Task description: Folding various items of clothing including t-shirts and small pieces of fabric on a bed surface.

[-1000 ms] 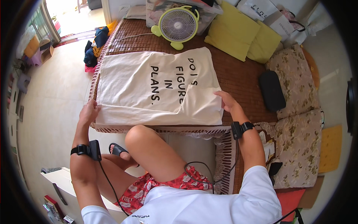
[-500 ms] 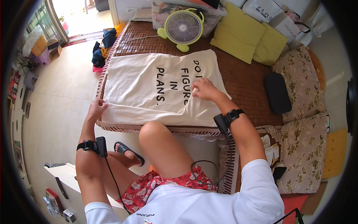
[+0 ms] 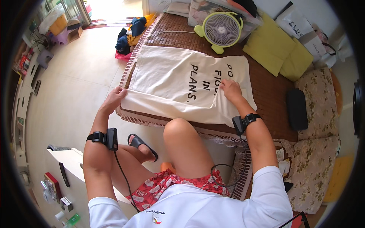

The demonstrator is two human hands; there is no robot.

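A cream cloth (image 3: 163, 72) with black lettering lies spread over a brown woven mat (image 3: 266, 95); whether it is a bag or a garment I cannot tell. My left hand (image 3: 115, 99) pinches the near left end of its near edge. My right hand (image 3: 232, 91) grips the cloth further right, fingers closed over the lettering. Between the two hands the near strip is turned up and over, hiding part of the print. Creases run from my right hand down towards the near edge. A black strapped device sits on each forearm.
Beyond the cloth stands a green fan (image 3: 222, 29), beside a clear storage bin (image 3: 197, 15). Yellow-green cushions (image 3: 270, 49) and a black case (image 3: 296, 109) lie to the right. Clothes (image 3: 131, 36) are heaped at the far left. The table has a fringed edge (image 3: 138, 118).
Both hands have carried the near edge of the cloth further away from me, so the fold now covers more lettering. The whole view has shifted, with things appearing further right.
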